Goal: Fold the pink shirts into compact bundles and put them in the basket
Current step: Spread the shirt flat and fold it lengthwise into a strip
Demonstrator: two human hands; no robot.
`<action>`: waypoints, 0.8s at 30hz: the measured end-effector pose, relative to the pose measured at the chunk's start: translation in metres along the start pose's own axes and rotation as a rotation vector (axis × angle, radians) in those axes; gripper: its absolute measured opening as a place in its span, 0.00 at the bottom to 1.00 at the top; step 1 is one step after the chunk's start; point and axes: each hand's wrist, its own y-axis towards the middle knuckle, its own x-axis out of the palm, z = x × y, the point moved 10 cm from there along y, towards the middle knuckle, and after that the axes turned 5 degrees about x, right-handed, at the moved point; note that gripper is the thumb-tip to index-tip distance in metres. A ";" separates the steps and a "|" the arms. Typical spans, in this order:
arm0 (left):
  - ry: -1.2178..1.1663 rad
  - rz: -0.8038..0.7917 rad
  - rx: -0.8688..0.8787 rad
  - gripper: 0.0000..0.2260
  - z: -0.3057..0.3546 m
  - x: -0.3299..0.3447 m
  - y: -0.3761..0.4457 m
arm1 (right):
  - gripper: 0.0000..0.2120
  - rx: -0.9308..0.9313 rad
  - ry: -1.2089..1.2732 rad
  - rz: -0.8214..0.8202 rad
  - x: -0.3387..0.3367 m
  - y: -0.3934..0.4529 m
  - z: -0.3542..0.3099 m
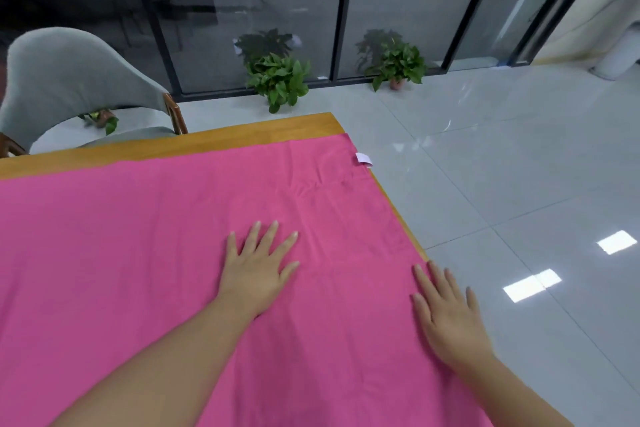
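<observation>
A large pink shirt (pixel 156 236) lies spread flat over most of the wooden table (pixel 207 139), with a small white tag (pixel 363 159) at its far right corner. My left hand (pixel 258 267) rests flat on the fabric near the middle, fingers spread. My right hand (pixel 450 315) lies flat with straight fingers at the cloth's right edge, by the table's side. No basket is in view.
A grey upholstered chair (pixel 69 80) stands behind the table's far left side. Two potted plants (pixel 278 80) (pixel 398 66) sit on the floor by the glass wall. Glossy grey tile floor (pixel 519 184) extends to the right of the table.
</observation>
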 end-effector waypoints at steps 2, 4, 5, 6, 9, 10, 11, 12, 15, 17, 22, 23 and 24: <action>0.048 0.018 0.000 0.24 0.021 -0.011 -0.009 | 0.25 0.106 0.033 0.009 -0.009 -0.011 0.030; 0.042 0.040 0.109 0.24 0.057 -0.013 -0.022 | 0.20 0.078 0.130 0.162 -0.027 -0.026 0.042; 0.018 0.037 0.201 0.25 0.078 -0.009 -0.028 | 0.14 0.034 0.169 0.242 -0.034 -0.035 0.044; -0.006 0.010 0.293 0.26 0.108 -0.003 -0.045 | 0.09 0.022 0.198 0.307 -0.039 -0.056 0.054; -0.071 -0.067 0.426 0.27 0.150 0.022 -0.073 | 0.07 0.077 0.377 0.157 -0.021 -0.079 0.058; -0.087 -0.101 0.437 0.26 0.163 0.029 -0.083 | 0.08 0.122 0.428 0.095 -0.012 -0.087 0.064; -0.097 -0.114 0.437 0.26 0.171 0.034 -0.088 | 0.09 0.150 0.465 0.074 -0.009 -0.091 0.066; -0.109 -0.112 0.426 0.25 0.177 0.036 -0.092 | 0.10 0.190 0.492 0.057 -0.006 -0.092 0.069; -0.170 -0.081 0.351 0.23 0.185 0.031 -0.090 | 0.13 0.268 0.530 0.026 -0.006 -0.087 0.072; -0.182 -0.058 0.323 0.22 0.183 0.028 -0.087 | 0.13 0.290 0.533 -0.015 -0.006 -0.080 0.071; -0.174 -0.051 0.306 0.22 0.182 0.025 -0.082 | 0.13 0.296 0.533 -0.123 -0.003 -0.063 0.066; -0.176 -0.052 0.304 0.22 0.182 0.025 -0.083 | 0.14 0.291 0.528 -0.147 -0.002 -0.061 0.065; -0.182 -0.050 0.302 0.22 0.183 0.025 -0.084 | 0.16 0.281 0.533 -0.156 -0.002 -0.058 0.064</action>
